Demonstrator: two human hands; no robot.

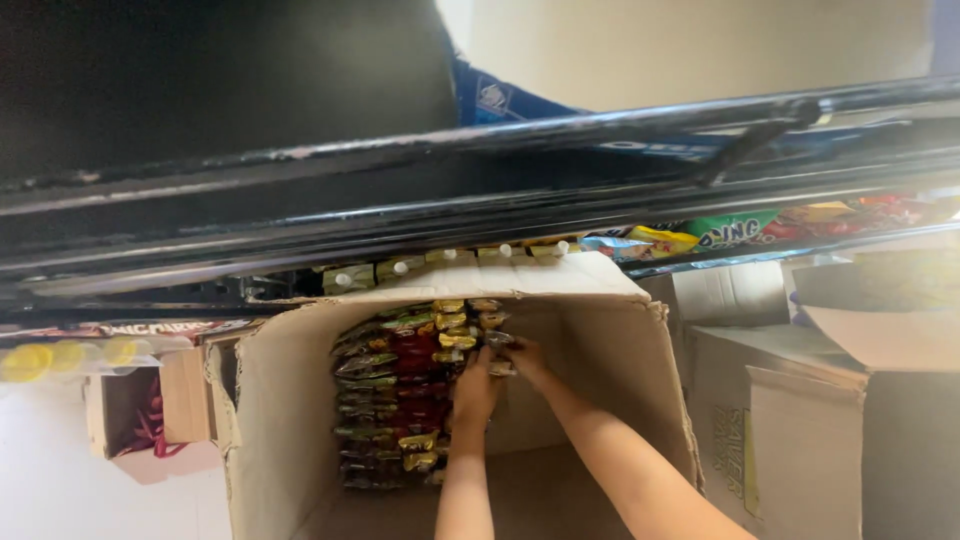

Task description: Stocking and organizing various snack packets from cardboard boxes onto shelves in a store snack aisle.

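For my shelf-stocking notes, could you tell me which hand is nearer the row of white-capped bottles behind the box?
Right. The right hand reaches highest, just below the white-capped bottles; the left hand sits lower against the stacked packets.

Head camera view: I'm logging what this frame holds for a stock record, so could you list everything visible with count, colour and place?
Cardboard box: one, brown, centre, open toward the camera.
Snack packets: a stack, too many to count, red, green and yellow, inside the box at its back left.
Metal rack bars: several, black, across the upper frame.
Small cartons with white caps: a row, yellowish, behind the box's top flap.
Colourful bags: several, upper right under the bars.
Closed cardboard boxes: at least two, brown, right.
Yellow round items in clear wrap: about three, far left.
Left hand: one, on the packets.
Right hand: one, on the stack's upper packets.
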